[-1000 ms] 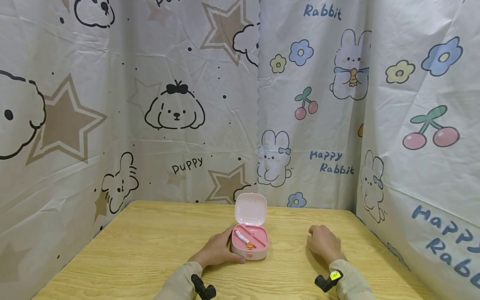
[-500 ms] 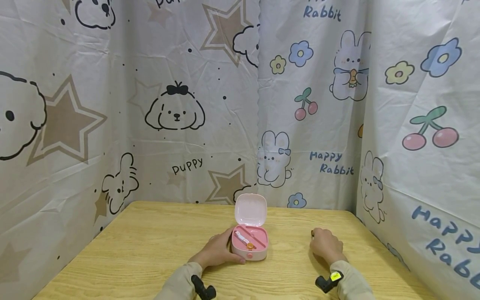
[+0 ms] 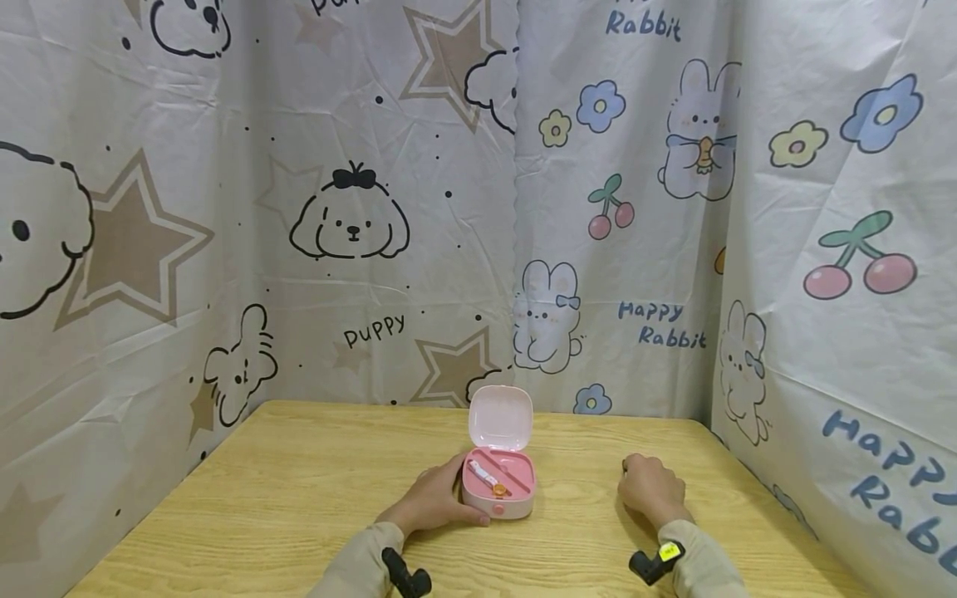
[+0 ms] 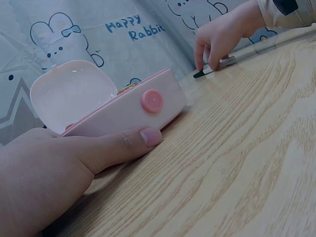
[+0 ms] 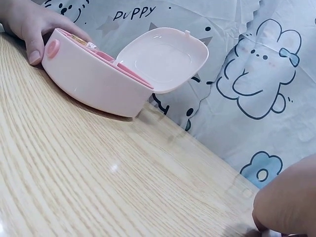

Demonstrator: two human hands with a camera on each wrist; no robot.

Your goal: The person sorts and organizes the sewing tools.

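A small pink jewelry box (image 3: 498, 505) stands on the table with its hinged lid (image 3: 500, 418) raised. My left hand (image 3: 429, 498) grips its left side, the thumb along the front beside the round pink button (image 4: 152, 101). In the divided pink tray lies a white strap-like item (image 3: 484, 475) with a round gold end, perhaps a wristwatch. Farther right, my right hand (image 3: 652, 488) reaches down to the tabletop, its fingers pinching a slim object (image 4: 199, 74) with a black end and a greyish body. Most of that object is hidden by the hand, so its kind is unclear.
The wooden table (image 3: 336, 440) has bare wood between box and right hand. Patterned curtains (image 3: 359, 124) stand close behind it and at both sides. Each wrist wears a black camera mount (image 3: 656, 562).
My right hand has shifted slightly right and toward me, and a dark tip now shows at its fingers. My left hand and the jewelry box have stayed in place.
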